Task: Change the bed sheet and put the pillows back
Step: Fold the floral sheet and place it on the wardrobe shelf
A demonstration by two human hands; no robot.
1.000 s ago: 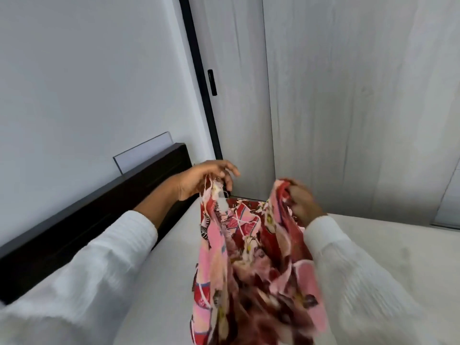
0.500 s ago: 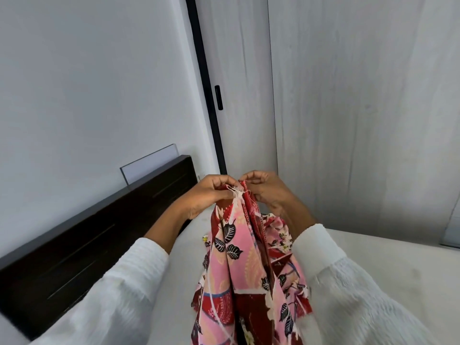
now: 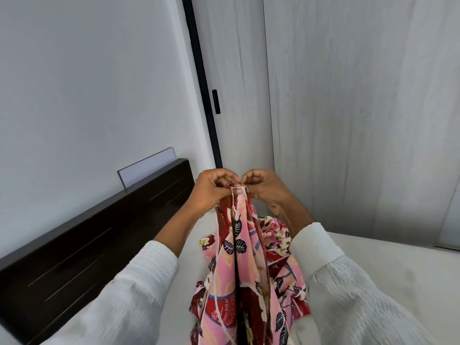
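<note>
Headboard: the dark headboard [image 3: 94,235] stood along the left, against the white wall [image 3: 87,83].
Left hand: the left hand [image 3: 214,188] was curled tight and pinched the top edge of the bed sheet [image 3: 239,265].
What changed: a second before, the two hands were apart, each with its own bit of cloth. Then they came together, and by this moment they were touching, both on the same frayed edge.
Bed sheet: the red and pink sheet with leaves hung down from the hands in long folds. Its lower part sat bunched on the bare white mattress [image 3: 373,257].
Right hand: the right hand [image 3: 263,188] was also curled and pinched that same edge, right beside the left.
Doors: tall pale doors [image 3: 348,108] stood behind the hands.
What it means: it looked like the person had found one edge or corner of the sheet. The sheet was not spread out yet, and no pillows could be seen.
</note>
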